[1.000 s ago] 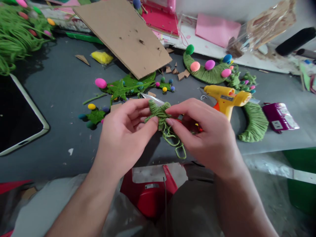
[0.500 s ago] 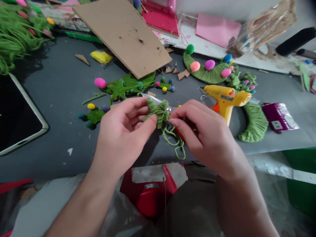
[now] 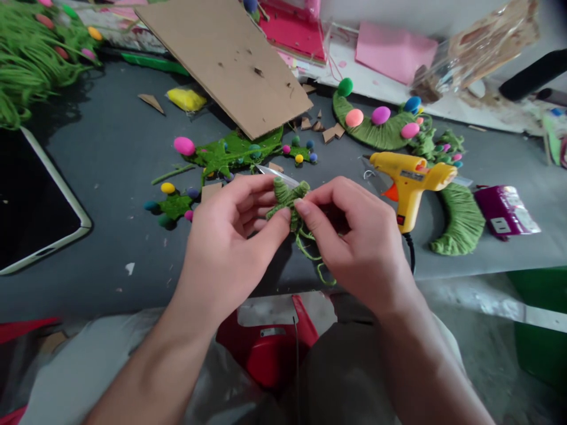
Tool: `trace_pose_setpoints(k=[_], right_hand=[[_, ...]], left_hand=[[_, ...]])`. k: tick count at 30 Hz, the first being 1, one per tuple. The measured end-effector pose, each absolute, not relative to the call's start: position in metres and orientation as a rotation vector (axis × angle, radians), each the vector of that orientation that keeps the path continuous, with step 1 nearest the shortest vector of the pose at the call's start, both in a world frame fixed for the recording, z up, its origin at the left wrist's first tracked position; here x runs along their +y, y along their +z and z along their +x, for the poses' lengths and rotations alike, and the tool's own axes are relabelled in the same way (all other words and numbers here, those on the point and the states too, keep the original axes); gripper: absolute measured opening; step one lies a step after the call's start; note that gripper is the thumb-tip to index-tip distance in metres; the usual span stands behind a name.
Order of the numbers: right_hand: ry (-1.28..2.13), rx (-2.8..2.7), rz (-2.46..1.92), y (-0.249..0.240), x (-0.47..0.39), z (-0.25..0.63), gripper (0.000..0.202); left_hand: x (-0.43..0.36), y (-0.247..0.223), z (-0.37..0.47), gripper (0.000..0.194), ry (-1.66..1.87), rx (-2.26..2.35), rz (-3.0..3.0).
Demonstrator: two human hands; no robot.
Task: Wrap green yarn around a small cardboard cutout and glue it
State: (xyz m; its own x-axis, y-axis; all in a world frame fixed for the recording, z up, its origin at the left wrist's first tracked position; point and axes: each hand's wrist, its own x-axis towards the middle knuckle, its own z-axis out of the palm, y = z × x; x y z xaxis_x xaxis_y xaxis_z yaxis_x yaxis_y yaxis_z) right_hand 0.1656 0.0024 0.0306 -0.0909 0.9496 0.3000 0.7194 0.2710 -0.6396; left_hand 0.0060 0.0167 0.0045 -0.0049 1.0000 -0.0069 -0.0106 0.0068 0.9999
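Note:
My left hand (image 3: pixel 234 236) grips a small star-like shape wrapped in green yarn (image 3: pixel 286 192), its thumb pressed on the front. My right hand (image 3: pixel 354 236) pinches at the right side of the same shape, thumb and forefinger together; the yarn there is mostly hidden by the fingertips. A loose yarn tail (image 3: pixel 326 276) hangs below, between the hands. Behind the shape shows a scissor blade (image 3: pixel 277 172), the rest covered. To the right of my right hand lies a yellow glue gun (image 3: pixel 410 183) with an orange trigger.
Cardboard (image 3: pixel 230 65) lies at the back. A decorated green crescent (image 3: pixel 376 130), a plain crescent (image 3: pixel 463 218) and a purple packet (image 3: pixel 507 209) are on the right. At left are a tablet (image 3: pixel 35 200), a small green star (image 3: pixel 174 205) and heaped green yarn (image 3: pixel 39 65).
My right hand has moved left and slightly up onto the wrapped shape, covering part of the yarn tail. The glue gun's handle and cord now show more. The whole view has shifted slightly.

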Motion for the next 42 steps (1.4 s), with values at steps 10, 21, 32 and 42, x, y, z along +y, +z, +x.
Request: trace_pose_setpoints(k=[10,21,32,42], right_hand=[[0.487,-1.698,-1.591,0.029,-0.001,0.157,0.022],[0.577,-1.614,-1.6,0.031,-0.004,0.151,0.023],[0.571,-1.938,-1.532,0.047,0.0,0.178,0.013],[0.493,-1.958,-1.468,0.041,0.001,0.174,0.013]], left_hand=[[0.016,0.005,0.007,0.03,1.194,1.174,1.2],[0.017,0.004,0.008,0.037,1.179,1.171,1.196],[0.017,0.008,0.006,0.032,1.176,1.209,1.19],[0.018,0.01,0.006,0.031,1.124,1.213,1.19]])
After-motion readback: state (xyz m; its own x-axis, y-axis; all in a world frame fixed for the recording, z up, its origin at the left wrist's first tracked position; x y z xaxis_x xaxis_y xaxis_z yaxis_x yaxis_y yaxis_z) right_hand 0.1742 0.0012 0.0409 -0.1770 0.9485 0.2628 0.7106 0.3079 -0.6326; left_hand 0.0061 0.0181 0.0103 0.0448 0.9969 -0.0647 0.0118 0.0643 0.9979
